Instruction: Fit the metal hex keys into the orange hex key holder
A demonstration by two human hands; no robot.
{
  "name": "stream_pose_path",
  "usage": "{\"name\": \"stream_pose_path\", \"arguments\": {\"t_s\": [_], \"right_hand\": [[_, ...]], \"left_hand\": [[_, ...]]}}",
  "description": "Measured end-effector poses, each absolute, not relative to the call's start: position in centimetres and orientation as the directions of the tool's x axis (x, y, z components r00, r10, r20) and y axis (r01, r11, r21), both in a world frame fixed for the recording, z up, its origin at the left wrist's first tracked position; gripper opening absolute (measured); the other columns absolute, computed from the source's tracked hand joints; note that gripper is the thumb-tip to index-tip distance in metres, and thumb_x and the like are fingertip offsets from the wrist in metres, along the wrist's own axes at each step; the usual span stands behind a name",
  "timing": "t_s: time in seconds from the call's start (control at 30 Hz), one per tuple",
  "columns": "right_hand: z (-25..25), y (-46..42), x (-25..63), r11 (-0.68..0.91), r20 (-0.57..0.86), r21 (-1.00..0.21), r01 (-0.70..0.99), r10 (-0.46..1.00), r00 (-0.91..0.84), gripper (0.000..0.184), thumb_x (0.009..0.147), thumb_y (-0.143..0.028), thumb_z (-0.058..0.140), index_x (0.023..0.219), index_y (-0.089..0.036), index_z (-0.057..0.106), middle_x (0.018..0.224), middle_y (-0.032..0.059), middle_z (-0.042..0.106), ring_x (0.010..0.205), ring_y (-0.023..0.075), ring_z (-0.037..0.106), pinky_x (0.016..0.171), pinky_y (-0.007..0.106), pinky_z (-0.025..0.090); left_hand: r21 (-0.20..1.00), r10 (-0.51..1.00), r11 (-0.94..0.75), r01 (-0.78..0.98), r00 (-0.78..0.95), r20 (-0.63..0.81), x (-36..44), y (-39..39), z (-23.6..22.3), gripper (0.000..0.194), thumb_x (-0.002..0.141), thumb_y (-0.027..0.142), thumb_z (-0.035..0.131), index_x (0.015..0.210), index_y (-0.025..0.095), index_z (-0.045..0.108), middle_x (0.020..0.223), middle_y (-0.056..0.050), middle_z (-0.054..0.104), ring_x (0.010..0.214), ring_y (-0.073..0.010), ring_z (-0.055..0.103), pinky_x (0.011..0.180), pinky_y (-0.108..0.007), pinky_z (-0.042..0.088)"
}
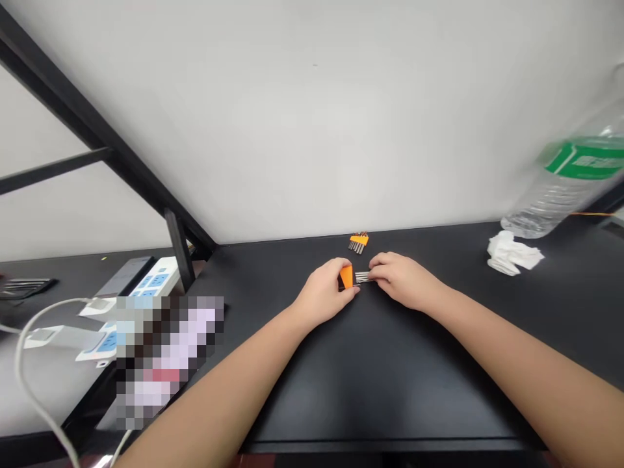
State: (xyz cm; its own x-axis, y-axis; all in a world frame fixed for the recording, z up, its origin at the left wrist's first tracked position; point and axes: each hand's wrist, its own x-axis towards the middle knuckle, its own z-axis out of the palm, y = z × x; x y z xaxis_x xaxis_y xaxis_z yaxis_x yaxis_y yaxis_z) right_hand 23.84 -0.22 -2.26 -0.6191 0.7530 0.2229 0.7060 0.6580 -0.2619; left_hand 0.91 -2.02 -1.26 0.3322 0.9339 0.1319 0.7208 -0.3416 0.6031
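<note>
Basically, on blk desk (390, 370), L hand (325, 294) grips orange holder (346, 276) btwn thumb & fingers; R hand (403, 279) has fingers bent at ends of thin metal rods (362, 277) beside it, pinching or just touching, can't tell. Beyond: 2nd orange holder (359, 240) w/ rods, near wall (341, 130). Off to R: crumpled tissue (509, 252), clear bottle (550, 198).

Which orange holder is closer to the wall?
The orange holder lying untouched near the wall; the other holder sits farther out, in the left hand.

Orange holder (346, 276): plas. (smooth); rods (362, 277): shiny met.
</note>
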Motion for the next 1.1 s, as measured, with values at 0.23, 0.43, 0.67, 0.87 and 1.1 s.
{"name": "stream_pose_path", "arguments": {"t_s": [0.23,0.43,0.67,0.87,1.1], "right_hand": [[-2.09,-0.31,23.73,0.643,0.227,-0.323,0.695,0.765,-0.602,0.023,0.092,-0.012,0.053,0.090,-0.021,0.073,0.110,0.0071,0.067,0.100,0.0214,0.061,0.087,0.034,0.050],[-1.97,-0.19,23.52,0.616,0.230,-0.400,0.678,0.784,-0.577,0.016,0.087,-0.008,0.055,0.082,-0.019,0.064,0.092,0.0053,0.065,0.090,0.0190,0.059,0.080,0.031,0.048],[-1.85,-0.27,23.50,0.579,0.195,-0.432,0.691,0.808,-0.556,0.011,0.085,-0.011,0.057,0.079,-0.020,0.061,0.098,0.0064,0.064,0.093,0.0197,0.060,0.080,0.032,0.050],[-1.96,-0.69,23.38,0.598,0.204,-0.406,0.691,0.797,-0.569,0.013,0.090,-0.018,0.057,0.080,-0.019,0.065,0.123,0.0092,0.062,0.107,0.0236,0.060,0.085,0.036,0.053],[-1.68,-0.80,23.35,0.601,0.193,-0.368,0.709,0.796,-0.574,0.015,0.089,-0.018,0.058,0.078,-0.019,0.067,0.123,0.0086,0.065,0.107,0.0247,0.060,0.090,0.040,0.053]], "left_hand": [[0.609,0.933,-0.340,0.717,0.340,0.121,0.98,-1.78,-1.17,0.040,0.079,0.036,0.072,0.115,0.022,0.060,0.075,0.003,0.061,0.069,-0.0169,0.059,0.066,-0.029,0.045],[0.607,0.933,-0.340,0.719,0.340,0.120,1.03,-1.76,-1.20,0.041,0.079,0.035,0.073,0.115,0.022,0.060,0.074,0.003,0.060,0.068,-0.0168,0.059,0.066,-0.029,0.045],[0.627,0.937,-0.326,0.707,0.327,0.119,0.94,-1.73,-1.21,0.039,0.079,0.035,0.073,0.114,0.023,0.061,0.073,0.003,0.060,0.066,-0.0155,0.058,0.062,-0.028,0.044],[0.678,0.955,-0.287,0.677,0.260,0.144,0.95,-1.54,-1.18,0.041,0.080,0.035,0.073,0.117,0.023,0.060,0.072,0.004,0.060,0.064,-0.0136,0.058,0.062,-0.026,0.045],[0.701,0.967,-0.252,0.667,0.207,0.151,0.89,-1.32,-1.45,0.044,0.079,0.032,0.075,0.120,0.023,0.061,0.074,0.004,0.061,0.067,-0.0140,0.060,0.065,-0.026,0.047]]}}
